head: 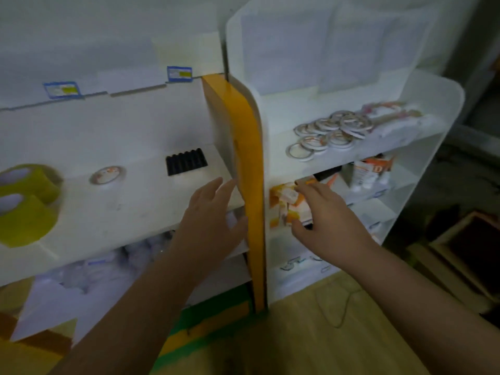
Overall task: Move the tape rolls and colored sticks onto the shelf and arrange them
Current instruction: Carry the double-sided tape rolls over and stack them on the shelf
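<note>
Currently viewing two white shelf units side by side, divided by an orange-yellow side panel [244, 163]. Left hand [209, 223] reaching toward near right corner of left shelf [135, 212], fingers straight and spread, gripping nothing, fingertips just beside the panel. Right hand [327, 217] reaching into middle tier of right shelf unit [422, 147], fingers [303, 188] curling over top of an orange-and-white packet [284, 207], thumb at its lower edge; appearing to pinch the packet, though blur making contact hard to confirm. Lying flat on left shelf: small white tape roll [107, 175] near middle, two large yellow tape rolls [24, 201] at far left, touching each other, and a row of black sticks [186, 161] side by side toward right, well apart from small roll. Resting on upper tier of right unit: cluster of thin white tape rolls [328, 132], overlapping and touching, with blurred pink-and-tan packets [389, 110] just behind. Sitting on left unit's back ledge: two blue-edged labels [62, 89]. Showing on the tier right of the hand: orange-and-white tube package [369, 171]. Lower tiers holding white wrapped goods, too blurred to identify. Wooden floor [311, 320] below.
</note>
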The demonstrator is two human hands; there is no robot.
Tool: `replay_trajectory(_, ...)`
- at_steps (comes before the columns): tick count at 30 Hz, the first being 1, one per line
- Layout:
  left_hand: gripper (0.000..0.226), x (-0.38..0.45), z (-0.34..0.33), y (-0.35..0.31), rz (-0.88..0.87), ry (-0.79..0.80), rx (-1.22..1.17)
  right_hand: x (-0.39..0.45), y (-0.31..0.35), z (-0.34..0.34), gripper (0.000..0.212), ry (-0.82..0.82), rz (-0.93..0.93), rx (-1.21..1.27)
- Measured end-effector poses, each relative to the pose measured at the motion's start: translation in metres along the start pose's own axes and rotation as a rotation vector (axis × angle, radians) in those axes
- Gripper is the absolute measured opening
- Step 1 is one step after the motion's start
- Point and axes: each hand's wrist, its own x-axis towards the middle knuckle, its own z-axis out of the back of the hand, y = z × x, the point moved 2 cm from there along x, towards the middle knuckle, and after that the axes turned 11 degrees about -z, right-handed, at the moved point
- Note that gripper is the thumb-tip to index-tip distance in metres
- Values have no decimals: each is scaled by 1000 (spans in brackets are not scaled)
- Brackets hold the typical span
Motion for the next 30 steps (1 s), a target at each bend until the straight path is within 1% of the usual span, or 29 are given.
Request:
replay_trajectory(4, 73, 22, -18, -36, -96, 17, 7, 2, -34, 27, 55, -29, -45, -20)
replay_trajectory(7, 75, 45, -36, -52, -120, 40, 40, 7, -58, 41, 58, -45, -90, -31)
replay_trajectory(12, 76, 91, -70, -69, -144, 47, -14, 21, -101, 50, 63, -41, -170, -109)
replay_trajectory(16, 79, 140, -101, -69, -144, 78, -59, 48, -135, 52, 66, -19, -198, -153)
replay_trajectory(20, 82, 197, -127, -60, -114, 68, -72, 96, -161, 57, 66, -10, -172, -192)
replay_trajectory(24, 83, 243, -147, -53, -123, 96, -76, 139, -179, 59, 69, -10, -204, -193)
replay_trajectory(30, 84, 293, -173, -47, -139, 125, -16, 174, -202, 59, 69, 5, -227, -176)
